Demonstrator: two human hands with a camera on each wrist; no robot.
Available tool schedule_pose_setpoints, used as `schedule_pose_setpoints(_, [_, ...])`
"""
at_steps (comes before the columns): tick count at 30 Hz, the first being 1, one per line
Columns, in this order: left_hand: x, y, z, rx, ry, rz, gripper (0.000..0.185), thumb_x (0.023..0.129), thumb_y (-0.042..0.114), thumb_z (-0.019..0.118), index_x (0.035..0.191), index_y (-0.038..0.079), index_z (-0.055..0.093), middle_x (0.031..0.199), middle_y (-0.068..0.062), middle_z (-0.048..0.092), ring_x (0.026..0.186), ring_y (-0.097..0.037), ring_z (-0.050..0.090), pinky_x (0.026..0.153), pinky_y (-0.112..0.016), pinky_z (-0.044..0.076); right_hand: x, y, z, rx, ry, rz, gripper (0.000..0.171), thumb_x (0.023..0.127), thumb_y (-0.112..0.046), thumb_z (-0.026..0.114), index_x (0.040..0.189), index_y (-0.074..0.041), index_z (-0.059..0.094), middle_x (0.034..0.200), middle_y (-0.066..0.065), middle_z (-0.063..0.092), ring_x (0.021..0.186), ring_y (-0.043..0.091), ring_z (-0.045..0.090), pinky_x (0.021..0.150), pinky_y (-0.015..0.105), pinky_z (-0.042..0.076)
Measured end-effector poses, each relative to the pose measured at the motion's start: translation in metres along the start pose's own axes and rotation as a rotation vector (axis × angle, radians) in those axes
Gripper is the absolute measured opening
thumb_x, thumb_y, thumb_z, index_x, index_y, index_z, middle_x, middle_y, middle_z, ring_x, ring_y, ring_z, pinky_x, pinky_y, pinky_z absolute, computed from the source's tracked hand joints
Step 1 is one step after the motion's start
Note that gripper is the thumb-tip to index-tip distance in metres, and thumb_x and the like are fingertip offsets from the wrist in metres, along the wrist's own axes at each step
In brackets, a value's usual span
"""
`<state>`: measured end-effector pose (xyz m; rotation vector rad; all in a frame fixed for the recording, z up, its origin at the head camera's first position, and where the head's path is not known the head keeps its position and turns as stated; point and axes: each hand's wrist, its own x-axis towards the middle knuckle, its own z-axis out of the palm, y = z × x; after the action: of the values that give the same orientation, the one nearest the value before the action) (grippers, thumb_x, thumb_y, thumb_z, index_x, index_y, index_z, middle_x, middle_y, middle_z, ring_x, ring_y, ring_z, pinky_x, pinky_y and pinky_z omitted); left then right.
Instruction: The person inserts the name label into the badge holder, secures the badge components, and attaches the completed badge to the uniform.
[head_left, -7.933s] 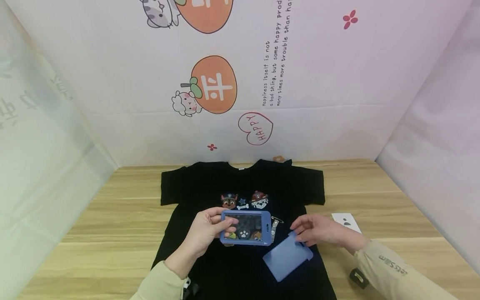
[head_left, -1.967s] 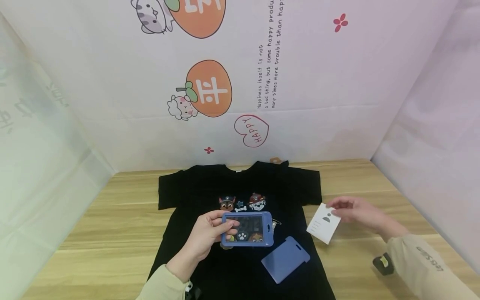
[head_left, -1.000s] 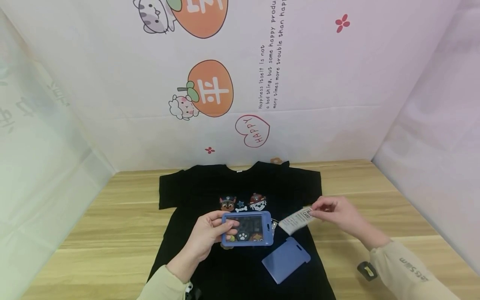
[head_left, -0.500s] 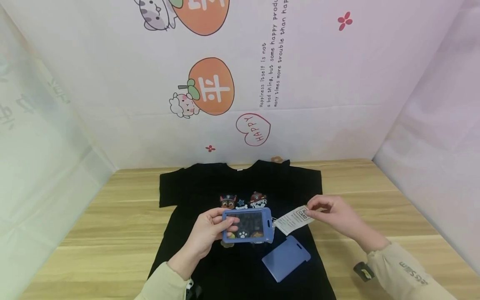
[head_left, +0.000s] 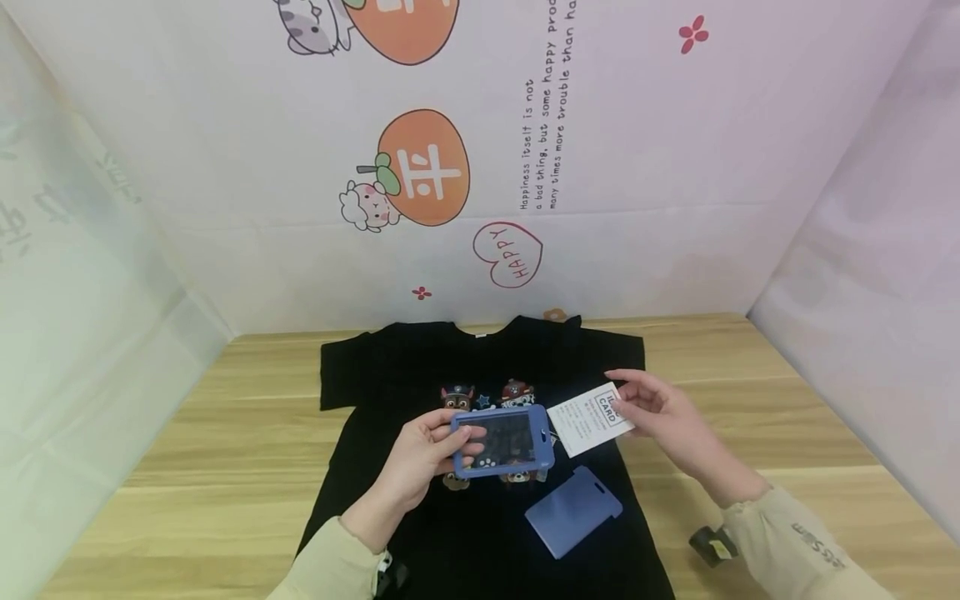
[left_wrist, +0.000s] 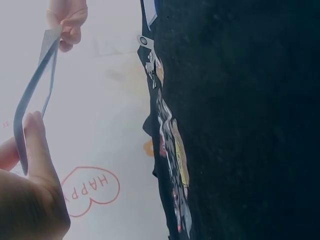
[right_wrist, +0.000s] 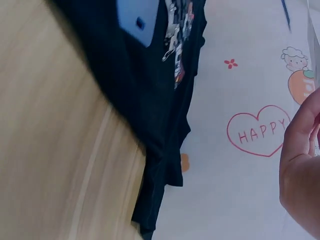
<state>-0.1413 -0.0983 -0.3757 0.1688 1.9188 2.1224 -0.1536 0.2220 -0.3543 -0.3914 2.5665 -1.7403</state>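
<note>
The left hand (head_left: 417, 462) gripped a blue plastic badge holder (head_left: 502, 442) with a clear window; the right hand (head_left: 660, 412) pinched a white printed card (head_left: 588, 419) above a black T-shirt (head_left: 390, 375).

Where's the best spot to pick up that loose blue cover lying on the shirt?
Probably by the blue cover's long edges, from above: it lies flat on the black shirt, so pinch across its narrow width or lift one corner first.

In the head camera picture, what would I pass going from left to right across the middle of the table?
Left hand → blue clear-windowed card holder → white printed card → right hand, all above the black T-shirt.
</note>
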Motion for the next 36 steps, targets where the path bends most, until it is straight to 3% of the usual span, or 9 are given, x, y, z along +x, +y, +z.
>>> schedule_pose_setpoints(17, [0.003, 0.002, 0.015, -0.024, -0.034, 0.023, 0.039, 0.095, 0.008, 0.056, 0.128, -0.008, 0.045, 0.114, -0.023, 0.065, 0.085, -0.010, 0.070, 0.075, -0.024, 0.057, 0.000, -0.014, 0.017, 0.070, 0.008, -0.048, 0.034, 0.092, -0.005, 0.059, 0.123, 0.006, 0.049, 0.098, 0.016, 0.059, 0.080, 0.010, 0.063, 0.067, 0.026, 0.057])
schedule_pose_setpoints(36, [0.004, 0.003, 0.023, -0.043, -0.011, 0.015, 0.038, 0.094, 0.005, 0.055, 0.129, -0.008, 0.046, 0.114, -0.023, 0.066, 0.084, -0.012, 0.070, 0.075, -0.027, 0.057, 0.005, -0.028, 0.045, -0.064, 0.037, -0.027, 0.028, 0.087, -0.003, 0.065, 0.113, 0.001, 0.058, 0.090, 0.014, 0.059, 0.070, 0.014, 0.058, 0.060, 0.023, 0.055])
